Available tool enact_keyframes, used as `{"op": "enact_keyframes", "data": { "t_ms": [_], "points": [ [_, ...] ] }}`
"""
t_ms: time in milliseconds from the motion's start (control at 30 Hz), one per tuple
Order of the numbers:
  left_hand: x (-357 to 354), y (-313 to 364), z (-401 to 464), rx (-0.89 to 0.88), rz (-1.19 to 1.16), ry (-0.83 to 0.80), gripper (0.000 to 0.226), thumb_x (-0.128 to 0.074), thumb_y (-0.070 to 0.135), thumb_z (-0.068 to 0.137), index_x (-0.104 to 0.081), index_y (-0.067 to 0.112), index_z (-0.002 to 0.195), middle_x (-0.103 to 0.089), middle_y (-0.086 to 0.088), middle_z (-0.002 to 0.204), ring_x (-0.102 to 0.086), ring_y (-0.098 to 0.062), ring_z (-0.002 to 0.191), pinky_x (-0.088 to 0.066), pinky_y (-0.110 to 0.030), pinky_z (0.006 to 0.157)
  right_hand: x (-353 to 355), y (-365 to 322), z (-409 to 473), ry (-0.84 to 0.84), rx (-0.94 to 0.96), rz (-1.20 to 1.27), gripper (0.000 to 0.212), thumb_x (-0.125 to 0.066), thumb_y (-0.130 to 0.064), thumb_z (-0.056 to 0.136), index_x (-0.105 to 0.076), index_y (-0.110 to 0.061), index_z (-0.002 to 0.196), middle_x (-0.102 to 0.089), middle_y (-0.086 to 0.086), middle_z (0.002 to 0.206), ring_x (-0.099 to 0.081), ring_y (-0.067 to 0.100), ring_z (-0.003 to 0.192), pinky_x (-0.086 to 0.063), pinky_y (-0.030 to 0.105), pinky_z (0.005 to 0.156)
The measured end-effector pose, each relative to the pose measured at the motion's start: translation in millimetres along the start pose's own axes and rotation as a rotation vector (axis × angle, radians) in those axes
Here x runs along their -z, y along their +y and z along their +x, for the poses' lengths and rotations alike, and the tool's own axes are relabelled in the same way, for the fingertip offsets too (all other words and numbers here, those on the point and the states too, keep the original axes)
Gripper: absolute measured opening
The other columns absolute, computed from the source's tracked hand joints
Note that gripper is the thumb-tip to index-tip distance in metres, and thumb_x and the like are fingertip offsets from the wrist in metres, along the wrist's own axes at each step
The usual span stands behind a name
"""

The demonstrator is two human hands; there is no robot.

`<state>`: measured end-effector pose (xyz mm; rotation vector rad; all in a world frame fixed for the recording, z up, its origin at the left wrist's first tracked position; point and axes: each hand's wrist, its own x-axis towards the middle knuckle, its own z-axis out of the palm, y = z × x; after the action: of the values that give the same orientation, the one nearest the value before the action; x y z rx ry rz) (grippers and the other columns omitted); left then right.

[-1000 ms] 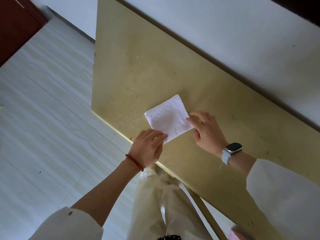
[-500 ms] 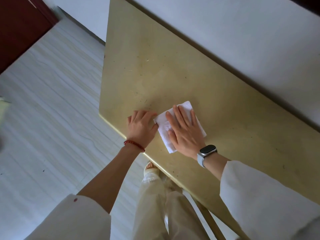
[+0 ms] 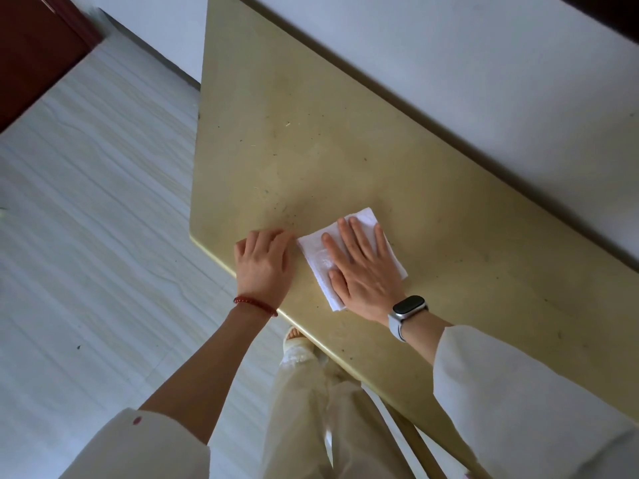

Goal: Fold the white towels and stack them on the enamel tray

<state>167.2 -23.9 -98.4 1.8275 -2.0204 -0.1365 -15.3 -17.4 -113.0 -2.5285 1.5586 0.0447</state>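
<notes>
A small white towel [image 3: 316,257], folded into a narrow rectangle, lies on the yellowish table [image 3: 311,140] near its front edge. My right hand [image 3: 363,267] lies flat on top of it with straight fingers, pressing it down and covering most of it. My left hand [image 3: 264,264] rests on the bare table just left of the towel, fingers loosely bent, its fingertips close to the towel's left edge. No enamel tray is in view.
The table's left end and front edge run close to my hands, with pale wood-grain floor [image 3: 86,236] beyond. A white wall [image 3: 484,81] runs along the table's far side. A table leg [image 3: 415,440] and my own legs show below the edge.
The towel went from a wider square, pinched at its edges by both hands, to a narrower fold. My right hand came to lie flat on it; my left hand slid off to its left.
</notes>
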Motion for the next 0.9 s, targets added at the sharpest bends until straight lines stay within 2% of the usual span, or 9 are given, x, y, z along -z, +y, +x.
{"op": "enact_keyframes", "data": {
  "t_ms": [67, 133, 233, 300, 433, 567, 700, 833, 900],
  "points": [
    [1.9, 4.4, -4.3, -0.118, 0.000, -0.015, 0.024, -0.052, 0.009, 0.081, -0.068, 0.010, 0.099, -0.069, -0.004, 0.102, -0.062, -0.024, 0.095, -0.033, -0.033, 0.078, 1.7, -0.4, 0.4, -0.007, -0.012, 0.006, 0.055, -0.028, -0.031, 0.091, -0.027, -0.008, 0.141, -0.029, 0.019, 0.148, -0.024, 0.032, 0.139, -0.018, 0.057, 0.110],
    [-0.1, 12.7, -9.1, -0.217, 0.049, -0.105, 0.033, -0.041, 0.017, 0.089, -0.062, 0.007, 0.113, -0.064, -0.006, 0.118, -0.057, -0.022, 0.113, -0.036, -0.038, 0.086, 2.9, -0.5, 0.3, -0.011, -0.022, 0.003, 0.054, -0.026, -0.028, 0.092, -0.028, -0.001, 0.139, -0.032, 0.019, 0.147, -0.026, 0.031, 0.138, -0.023, 0.057, 0.109],
    [-3.8, 23.0, -14.4, -0.179, 0.181, -0.339, 0.049, -0.017, 0.028, 0.098, -0.049, 0.007, 0.128, -0.052, -0.007, 0.136, -0.044, -0.026, 0.129, -0.036, -0.049, 0.099, 3.0, 0.8, 0.3, -0.013, -0.001, -0.011, 0.053, -0.027, -0.025, 0.092, -0.029, 0.003, 0.136, -0.035, 0.021, 0.144, -0.030, 0.033, 0.136, -0.023, 0.055, 0.109],
    [-5.4, 26.4, -16.3, -0.111, 0.250, -0.439, 0.051, -0.020, 0.031, 0.095, -0.045, 0.007, 0.132, -0.047, -0.007, 0.139, -0.041, -0.030, 0.131, -0.034, -0.056, 0.101, 5.6, 2.4, 2.4, -0.008, 0.025, -0.044, 0.052, -0.027, -0.022, 0.089, -0.035, 0.004, 0.133, -0.041, 0.022, 0.141, -0.036, 0.035, 0.133, -0.024, 0.056, 0.109],
    [-8.0, 29.6, -18.2, -0.070, 0.305, -0.512, 0.058, -0.027, 0.037, 0.088, -0.042, 0.008, 0.136, -0.044, -0.006, 0.142, -0.040, -0.032, 0.131, -0.028, -0.062, 0.101, 14.0, 9.1, 9.8, -0.005, 0.030, -0.093, 0.053, -0.029, -0.025, 0.085, -0.046, -0.005, 0.130, -0.047, 0.015, 0.138, -0.043, 0.029, 0.129, -0.029, 0.058, 0.103],
    [-7.4, 27.3, -17.5, -0.075, 0.315, -0.522, 0.059, -0.027, 0.038, 0.088, -0.041, 0.008, 0.136, -0.043, -0.006, 0.143, -0.039, -0.032, 0.132, -0.027, -0.063, 0.101, 13.6, 26.7, 14.5, -0.044, -0.033, -0.049, 0.053, -0.028, -0.039, 0.092, -0.041, -0.015, 0.137, -0.041, 0.008, 0.144, -0.040, 0.026, 0.132, -0.028, 0.062, 0.102],
    [-2.6, 26.4, -21.1, -0.052, 0.337, -0.553, 0.063, -0.024, 0.041, 0.088, -0.040, 0.006, 0.138, -0.039, -0.007, 0.145, -0.035, -0.032, 0.134, -0.025, -0.063, 0.103, 14.7, 41.8, 13.9, -0.118, -0.155, -0.001, 0.061, -0.025, -0.041, 0.090, -0.038, -0.006, 0.138, -0.040, 0.011, 0.144, -0.040, 0.028, 0.132, -0.028, 0.064, 0.100],
    [1.2, 29.1, -14.9, 0.096, 0.294, -0.609, 0.073, -0.006, 0.044, 0.084, -0.007, 0.006, 0.147, -0.004, -0.007, 0.156, 0.002, -0.023, 0.144, 0.002, -0.055, 0.112, 24.9, 49.6, 12.5, -0.102, -0.247, 0.098, 0.070, -0.008, -0.041, 0.087, -0.022, -0.002, 0.144, -0.024, 0.012, 0.152, -0.019, 0.025, 0.142, -0.013, 0.060, 0.109],
    [2.3, 35.7, -9.6, 0.127, 0.229, -0.533, 0.076, -0.009, 0.043, 0.082, -0.017, 0.002, 0.145, -0.015, -0.012, 0.154, -0.010, -0.025, 0.144, -0.005, -0.056, 0.112, 33.3, 44.7, 13.1, -0.034, -0.202, 0.095, 0.064, -0.017, -0.036, 0.089, -0.026, 0.000, 0.142, -0.028, 0.015, 0.150, -0.026, 0.028, 0.139, -0.020, 0.060, 0.107]
  ]
}}
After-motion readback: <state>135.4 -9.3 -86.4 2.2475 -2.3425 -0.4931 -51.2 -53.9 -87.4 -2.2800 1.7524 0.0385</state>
